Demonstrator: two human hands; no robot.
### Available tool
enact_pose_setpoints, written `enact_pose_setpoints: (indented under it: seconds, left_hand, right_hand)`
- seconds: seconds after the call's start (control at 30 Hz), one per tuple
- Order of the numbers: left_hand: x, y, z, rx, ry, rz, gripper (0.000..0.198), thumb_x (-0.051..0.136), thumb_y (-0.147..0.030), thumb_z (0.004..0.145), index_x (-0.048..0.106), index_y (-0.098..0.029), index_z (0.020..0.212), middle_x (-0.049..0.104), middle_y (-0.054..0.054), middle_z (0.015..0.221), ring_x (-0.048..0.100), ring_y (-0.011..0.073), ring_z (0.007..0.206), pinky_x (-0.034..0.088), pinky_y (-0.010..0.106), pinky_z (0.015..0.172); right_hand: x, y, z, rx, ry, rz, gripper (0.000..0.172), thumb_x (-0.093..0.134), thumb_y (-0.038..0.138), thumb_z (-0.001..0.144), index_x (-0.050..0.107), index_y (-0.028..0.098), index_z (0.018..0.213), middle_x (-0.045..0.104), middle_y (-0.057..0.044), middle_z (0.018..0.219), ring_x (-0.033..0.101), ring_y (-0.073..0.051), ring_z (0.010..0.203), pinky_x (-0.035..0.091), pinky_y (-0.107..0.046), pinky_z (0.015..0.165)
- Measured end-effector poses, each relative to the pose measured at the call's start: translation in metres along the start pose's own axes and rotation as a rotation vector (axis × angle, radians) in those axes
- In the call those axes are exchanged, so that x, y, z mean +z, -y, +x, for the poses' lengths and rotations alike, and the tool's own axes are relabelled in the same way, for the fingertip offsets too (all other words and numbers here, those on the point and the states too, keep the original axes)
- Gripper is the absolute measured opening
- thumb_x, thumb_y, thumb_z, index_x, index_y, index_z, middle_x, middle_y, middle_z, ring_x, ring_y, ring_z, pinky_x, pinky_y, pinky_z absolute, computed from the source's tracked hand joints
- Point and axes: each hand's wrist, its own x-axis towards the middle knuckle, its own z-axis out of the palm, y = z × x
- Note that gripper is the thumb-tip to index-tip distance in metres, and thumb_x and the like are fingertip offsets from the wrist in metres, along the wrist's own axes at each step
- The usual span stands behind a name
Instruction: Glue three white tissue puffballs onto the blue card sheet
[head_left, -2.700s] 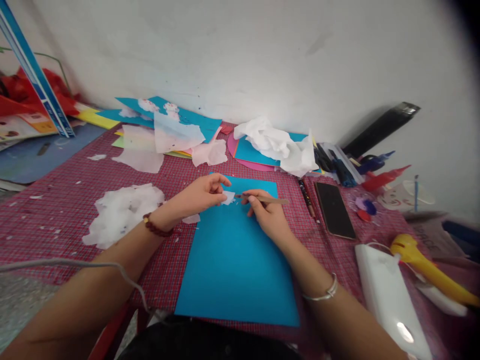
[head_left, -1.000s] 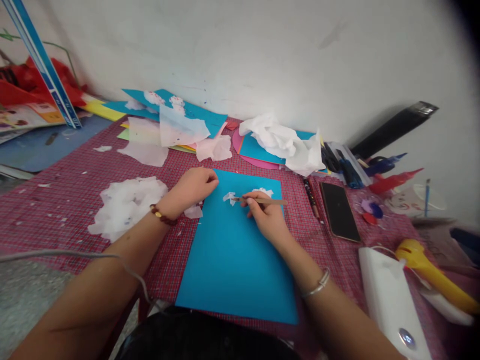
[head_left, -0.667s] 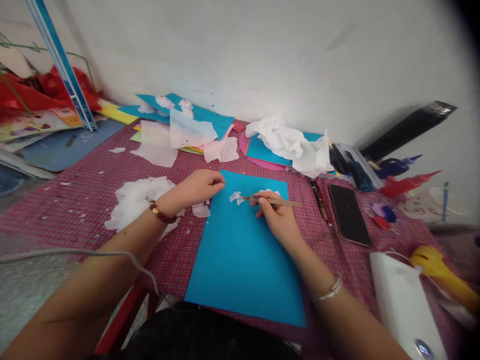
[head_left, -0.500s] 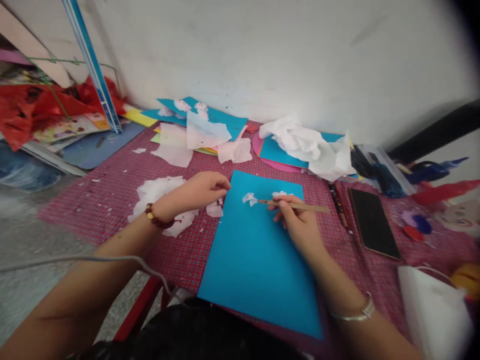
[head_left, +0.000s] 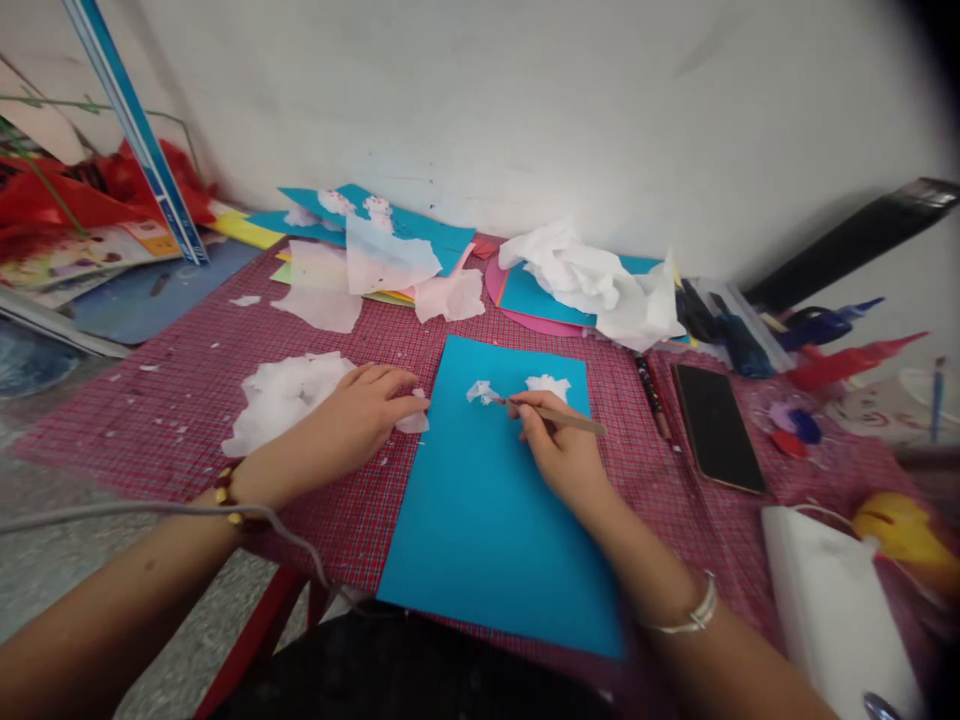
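Fingers [head_left: 529,402] of our right hand [head_left: 561,452] are closed narrowly round a slim tan tool [head_left: 581,421], its tip at the edge of a crumpled white scrap [head_left: 480,391] on the upper part of a blue sheet [head_left: 502,520]; we cannot tell whether tip and scrap touch. From this head view we see our left hand [head_left: 360,412] palm down, thumb and fingers loosely apart, over a translucent paper piece [head_left: 412,424] by the sheet's left edge; whether it touches that piece is unclear. Another white clump [head_left: 551,386] lies near the sheet's top right corner. Our desk [head_left: 187,375] wears a red checked cloth, dotted with pale flecks on the left, where a heap of white paper [head_left: 270,400] spreads. Behind the sheet, crumpled white tissue [head_left: 592,275] rests over coloured sheets, near a plain, pale grey wall [head_left: 487,100] with a few dark specks. A dark phone [head_left: 718,428] lies to the right, with a black tube [head_left: 855,245] slanting beyond it. On the far left, a blue-and-white strip [head_left: 129,125] leans before red plastic [head_left: 45,205], and below the desk's edge we see a grey speckled floor [head_left: 225,620].
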Motion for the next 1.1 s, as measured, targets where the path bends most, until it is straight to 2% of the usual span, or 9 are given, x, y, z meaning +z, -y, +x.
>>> enact_pose_setpoints:
  seconds: [0.17, 0.3, 0.4, 0.6, 0.87, 0.97, 1.1]
  left_hand:
    - [0.002, 0.002, 0.01, 0.04, -0.031, -0.096, 0.024, 0.051, -0.017, 0.09, 0.073, -0.026, 0.094, 0.063, 0.007, 0.117, 0.054, 0.026, 0.111, 0.038, 0.044, 0.096]
    - [0.005, 0.004, 0.013, 0.022, -0.049, -0.129, 0.023, 0.05, -0.02, 0.092, 0.072, -0.024, 0.095, 0.063, 0.008, 0.116, 0.054, 0.0254, 0.111, 0.038, 0.043, 0.096]
    - [0.007, 0.005, 0.013, 0.014, -0.047, -0.151, 0.022, 0.05, -0.021, 0.092, 0.071, -0.021, 0.093, 0.064, 0.008, 0.114, 0.055, 0.0249, 0.109, 0.039, 0.042, 0.096]
    - [0.012, 0.007, 0.012, -0.023, -0.041, -0.192, 0.022, 0.048, -0.022, 0.091, 0.07, -0.021, 0.09, 0.065, 0.007, 0.113, 0.056, 0.0241, 0.109, 0.039, 0.041, 0.095]
    - [0.017, 0.008, 0.013, -0.02, -0.053, -0.231, 0.02, 0.048, -0.023, 0.092, 0.068, -0.02, 0.091, 0.064, 0.007, 0.111, 0.057, 0.0236, 0.106, 0.04, 0.041, 0.093]
    - [0.018, 0.009, 0.013, -0.023, -0.052, -0.23, 0.019, 0.048, -0.023, 0.092, 0.067, -0.02, 0.091, 0.064, 0.007, 0.112, 0.057, 0.0235, 0.105, 0.041, 0.041, 0.093]
    - [0.02, 0.011, 0.013, -0.033, -0.055, -0.249, 0.018, 0.05, -0.022, 0.091, 0.068, -0.02, 0.091, 0.064, 0.007, 0.114, 0.057, 0.0234, 0.106, 0.041, 0.041, 0.094]
  right_hand:
    - [-0.001, -0.002, 0.007, -0.019, -0.017, -0.02, 0.022, 0.048, 0.035, 0.094, 0.064, 0.023, 0.103, 0.068, -0.006, 0.092, 0.064, -0.02, 0.076, 0.05, -0.032, 0.062]
    - [-0.002, 0.004, 0.005, -0.048, -0.052, 0.06, 0.021, 0.048, 0.034, 0.094, 0.065, 0.022, 0.099, 0.067, -0.004, 0.087, 0.062, -0.017, 0.069, 0.049, -0.03, 0.06]
    - [-0.001, 0.007, 0.0, -0.055, -0.014, 0.074, 0.02, 0.048, 0.033, 0.094, 0.064, 0.022, 0.096, 0.067, -0.003, 0.084, 0.061, -0.016, 0.066, 0.049, -0.029, 0.06]
    - [0.0, 0.009, 0.001, -0.084, 0.036, -0.109, 0.021, 0.046, 0.031, 0.095, 0.065, 0.024, 0.1, 0.07, -0.006, 0.091, 0.065, -0.021, 0.081, 0.05, -0.033, 0.066]
    - [-0.001, 0.008, 0.009, -0.113, 0.029, -0.204, 0.024, 0.044, 0.03, 0.095, 0.065, 0.022, 0.104, 0.07, -0.007, 0.098, 0.066, -0.022, 0.086, 0.051, -0.035, 0.071]
    - [-0.001, 0.006, 0.01, -0.113, 0.028, -0.18, 0.024, 0.045, 0.03, 0.095, 0.065, 0.022, 0.105, 0.07, -0.007, 0.097, 0.066, -0.022, 0.086, 0.051, -0.034, 0.071]
    - [-0.003, 0.006, 0.006, -0.108, -0.039, -0.055, 0.021, 0.046, 0.031, 0.095, 0.065, 0.023, 0.101, 0.069, -0.004, 0.089, 0.064, -0.018, 0.074, 0.05, -0.032, 0.066]
